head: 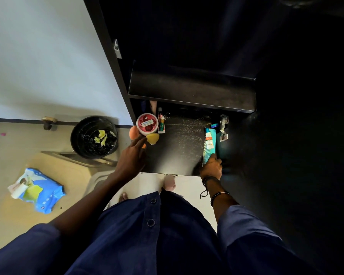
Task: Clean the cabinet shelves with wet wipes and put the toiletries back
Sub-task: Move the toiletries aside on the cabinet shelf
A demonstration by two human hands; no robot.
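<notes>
Fingers of the left hand (134,155) stretch out nearly straight and spread, held loose and holding nothing. Their tips reach the left front corner of the lower shelf (179,147), where they meet a yellow sponge (153,138) and the rim of a red-lidded jar (147,124). An orange sponge (133,132) sits just beside the jar on its left, partly hidden by the fingertips. A small green-and-orange tube (161,126) lies just to the right of the jar.

The right hand (212,167) is curled tight round the near end of a teal comb (212,143) at the right edge of the same shelf. The comb points away from the person. A white-and-orange tube (209,139) lies along the comb (whether the hand grips it too, I cannot tell). Just beyond, a metal hinge (223,127) is fixed to the dark cabinet side.

The lower shelf shows faint pale streaks across its black middle. The upper shelf (193,90) above it is black and carries nothing that can be seen.

Well to the left, a blue pack of wet wipes (41,190) lies on the tan table (12,225), its flap open. Beyond it stands a round black bin (94,136) with yellowish scraps inside.
</notes>
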